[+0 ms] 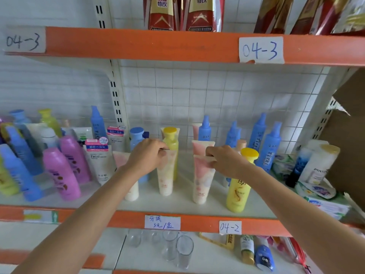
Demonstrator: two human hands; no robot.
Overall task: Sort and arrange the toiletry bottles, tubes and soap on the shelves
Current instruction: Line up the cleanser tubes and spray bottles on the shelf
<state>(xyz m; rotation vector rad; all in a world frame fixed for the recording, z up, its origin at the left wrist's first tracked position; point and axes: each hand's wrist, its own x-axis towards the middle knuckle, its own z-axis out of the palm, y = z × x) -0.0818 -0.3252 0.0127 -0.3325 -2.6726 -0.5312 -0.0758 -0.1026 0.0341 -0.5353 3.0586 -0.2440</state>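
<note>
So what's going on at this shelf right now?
A person is tidying toiletries on the middle shelf. The left hand pinches the top of one pink-and-cream tube, and the right hand pinches another tube beside it. Both tubes stand cap-down near the front, with blue, yellow and purple bottles around them.

Shelf edges (138,45) orange, labels white with blue handwriting. Tubes (201,180) pink-to-cream with pastel blotches. Shampoo bottle (238,192) yellow, yellow cap. Spray bottles (270,147) blue. Left bottles (61,173) purple. Back wall (197,91) white grid tile.
</note>
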